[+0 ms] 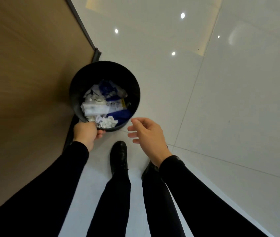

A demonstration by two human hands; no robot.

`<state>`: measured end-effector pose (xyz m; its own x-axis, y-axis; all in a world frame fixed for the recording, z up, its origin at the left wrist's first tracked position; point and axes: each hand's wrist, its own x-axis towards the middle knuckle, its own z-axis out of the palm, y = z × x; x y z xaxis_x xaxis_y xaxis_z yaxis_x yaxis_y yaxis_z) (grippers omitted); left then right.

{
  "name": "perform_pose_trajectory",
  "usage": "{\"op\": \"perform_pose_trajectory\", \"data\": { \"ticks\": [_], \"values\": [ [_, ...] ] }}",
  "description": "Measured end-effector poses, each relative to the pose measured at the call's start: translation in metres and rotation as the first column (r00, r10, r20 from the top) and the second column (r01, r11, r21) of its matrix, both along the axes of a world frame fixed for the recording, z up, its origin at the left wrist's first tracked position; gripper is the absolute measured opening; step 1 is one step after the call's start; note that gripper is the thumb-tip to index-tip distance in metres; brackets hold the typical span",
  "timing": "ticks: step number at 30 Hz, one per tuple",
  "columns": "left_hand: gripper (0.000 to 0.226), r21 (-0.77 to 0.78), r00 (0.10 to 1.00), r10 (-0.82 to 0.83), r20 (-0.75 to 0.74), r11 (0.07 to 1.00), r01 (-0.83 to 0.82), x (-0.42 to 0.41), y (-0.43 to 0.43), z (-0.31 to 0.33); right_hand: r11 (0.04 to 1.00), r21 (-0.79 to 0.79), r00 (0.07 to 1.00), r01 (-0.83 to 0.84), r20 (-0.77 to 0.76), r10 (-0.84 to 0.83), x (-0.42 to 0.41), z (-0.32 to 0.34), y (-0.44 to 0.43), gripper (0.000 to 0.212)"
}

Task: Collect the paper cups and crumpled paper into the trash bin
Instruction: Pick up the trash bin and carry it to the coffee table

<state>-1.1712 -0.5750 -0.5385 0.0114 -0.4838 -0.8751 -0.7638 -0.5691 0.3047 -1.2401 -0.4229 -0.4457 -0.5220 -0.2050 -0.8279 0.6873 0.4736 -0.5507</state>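
A round black trash bin [135, 93] stands on the pale tiled floor beside a wooden panel. Inside it lie crumpled white paper [106, 123], flat white sheets and blue-and-white wrappers [113, 105]. My left hand [87, 134] grips the bin's near rim, thumb side inside. My right hand [146, 132] hovers just right of the bin's near edge, fingers spread and holding nothing. No paper cup can be made out with certainty among the trash.
A tall wooden panel [24, 74] with a dark edge strip fills the left side, close against the bin. Glossy white floor tiles [221, 100] spread to the right. My black shoes [118, 156] stand just behind the bin.
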Motion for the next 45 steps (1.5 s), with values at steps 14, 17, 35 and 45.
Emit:
{"op": "perform_pose_trajectory", "data": {
  "ticks": [14,17,35,45],
  "values": [
    [0.023,-0.095,0.914,-0.215,-0.345,0.976,0.194,-0.132,0.027,0.372,0.963,-0.161,0.948,0.217,0.270,-0.169,-0.128,0.294,0.034,0.031],
    [0.023,-0.226,0.842,-0.338,-0.421,0.938,0.264,-0.164,0.035,0.460,0.910,-0.298,0.949,0.287,0.216,-0.229,-0.159,0.369,0.045,0.019],
    [0.018,-0.549,0.531,-0.562,-0.634,0.811,0.202,-0.367,0.034,0.666,0.840,-0.420,0.915,0.344,-0.049,-0.400,-0.380,0.585,0.097,0.055],
    [0.016,-0.594,0.377,-0.611,-0.696,0.785,0.175,-0.599,-0.045,0.676,0.729,-0.508,0.854,0.458,0.025,-0.519,-0.589,0.604,0.017,0.051]
  ]
}}
